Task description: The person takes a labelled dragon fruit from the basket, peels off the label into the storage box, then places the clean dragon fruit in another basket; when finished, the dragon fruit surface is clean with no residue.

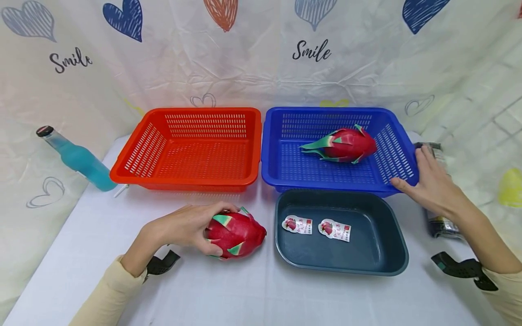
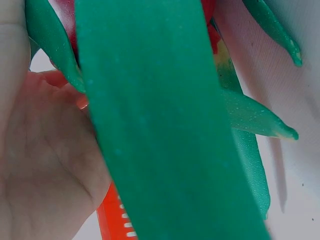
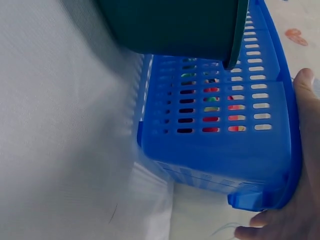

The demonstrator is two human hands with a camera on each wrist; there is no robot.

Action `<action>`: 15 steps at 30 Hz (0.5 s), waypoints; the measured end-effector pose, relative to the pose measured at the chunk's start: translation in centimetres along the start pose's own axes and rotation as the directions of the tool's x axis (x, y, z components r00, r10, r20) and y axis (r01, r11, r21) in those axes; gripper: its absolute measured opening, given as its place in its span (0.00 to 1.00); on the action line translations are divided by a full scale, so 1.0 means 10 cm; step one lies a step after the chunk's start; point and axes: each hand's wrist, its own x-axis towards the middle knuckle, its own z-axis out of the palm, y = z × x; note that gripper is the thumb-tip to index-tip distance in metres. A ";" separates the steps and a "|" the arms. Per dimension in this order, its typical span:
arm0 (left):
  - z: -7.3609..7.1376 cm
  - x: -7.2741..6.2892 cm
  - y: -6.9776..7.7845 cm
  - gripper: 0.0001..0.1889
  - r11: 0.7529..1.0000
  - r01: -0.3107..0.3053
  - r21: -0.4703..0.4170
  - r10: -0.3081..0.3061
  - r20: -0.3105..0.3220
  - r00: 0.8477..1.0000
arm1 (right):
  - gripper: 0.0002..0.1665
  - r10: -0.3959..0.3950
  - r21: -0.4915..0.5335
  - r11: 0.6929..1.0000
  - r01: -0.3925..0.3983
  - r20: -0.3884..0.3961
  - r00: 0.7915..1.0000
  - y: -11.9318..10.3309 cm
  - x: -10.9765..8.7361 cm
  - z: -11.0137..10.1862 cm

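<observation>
In the head view my left hand (image 1: 189,227) grips a red dragon fruit (image 1: 240,235) with green scales over the white table, left of the dark tray. Its long green leaves (image 2: 165,120) fill much of the left wrist view and hide part of the fruit. My right hand (image 1: 438,185) rests on the right rim of a blue basket (image 1: 322,183), thumb at the front corner and fingers stretched along the side. Inside that basket lies another dragon fruit (image 1: 350,145), its leaves pointing left.
A red basket (image 1: 185,183) stands left of the blue one. In front of the blue basket, a dark tray (image 1: 342,267) holds two fruit-printed labels (image 1: 297,225). A bottle of blue liquid (image 1: 83,163) leans at the far left. Dark packaging (image 1: 442,226) lies beneath my right forearm.
</observation>
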 end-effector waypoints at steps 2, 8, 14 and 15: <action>0.00 0.00 0.00 0.47 1.000 -0.002 0.000 0.002 -0.001 1.000 | 0.59 0.005 0.012 1.000 -0.005 0.011 1.000 0.00 0.01 0.00; 0.00 0.00 0.00 0.46 1.000 -0.012 0.005 0.012 -0.004 1.000 | 0.58 0.000 0.050 0.999 -0.002 0.041 0.999 -0.01 0.02 -0.01; 0.01 0.00 -0.02 0.47 1.000 -0.019 -0.006 0.019 0.005 1.000 | 0.59 0.017 0.053 0.998 -0.020 0.058 0.998 -0.01 0.01 -0.01; 0.01 0.00 -0.02 0.47 1.000 -0.021 -0.012 0.021 0.008 1.000 | 0.59 0.018 0.055 0.998 -0.021 0.059 0.998 -0.01 0.01 -0.01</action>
